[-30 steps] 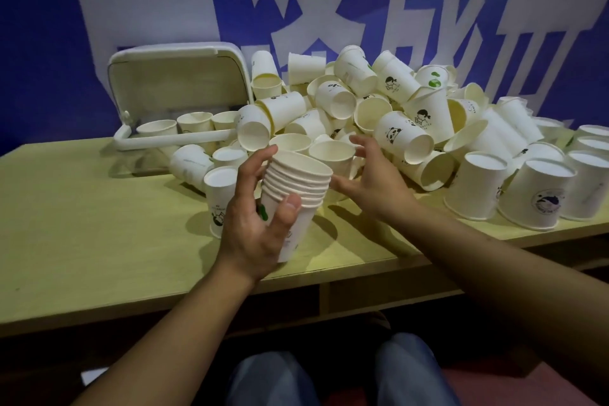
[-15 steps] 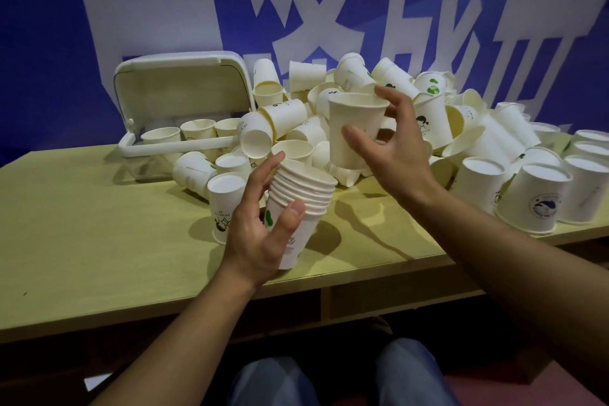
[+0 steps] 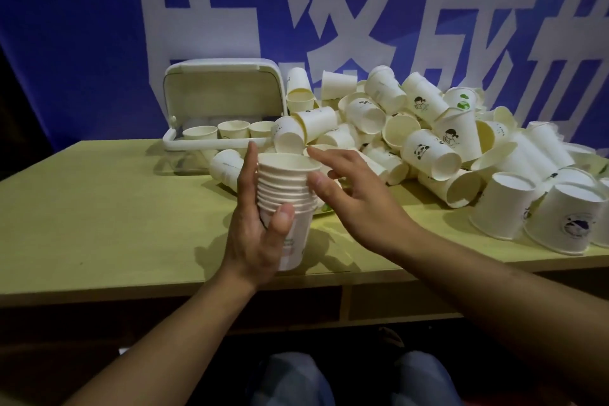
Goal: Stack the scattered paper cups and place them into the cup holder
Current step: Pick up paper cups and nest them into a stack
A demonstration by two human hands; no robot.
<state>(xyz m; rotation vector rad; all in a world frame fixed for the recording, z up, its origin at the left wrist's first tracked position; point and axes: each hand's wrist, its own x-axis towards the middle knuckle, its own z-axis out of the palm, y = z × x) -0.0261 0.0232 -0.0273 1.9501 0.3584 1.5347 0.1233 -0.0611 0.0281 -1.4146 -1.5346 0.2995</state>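
My left hand (image 3: 255,234) grips a stack of several nested white paper cups (image 3: 287,194), held upright just above the table's near middle. My right hand (image 3: 354,196) is right beside the stack with fingers spread and relaxed, its fingertips at the top cup's rim, holding nothing. Behind and to the right lies a big heap of loose paper cups (image 3: 425,145), many on their sides, some printed with cartoons. The white cup holder (image 3: 214,142), lid up, stands at the back left with a few cups in it.
The yellow-green table (image 3: 99,208) has bare surface on its left half. Upturned cups (image 3: 504,204) stand near the right front edge. A blue banner with large white characters (image 3: 329,10) hangs behind. My knees show below the table edge.
My right hand brought the single cup down from above the heap and set it into the top of the stack, then let go. The stack in my left hand is one cup taller.
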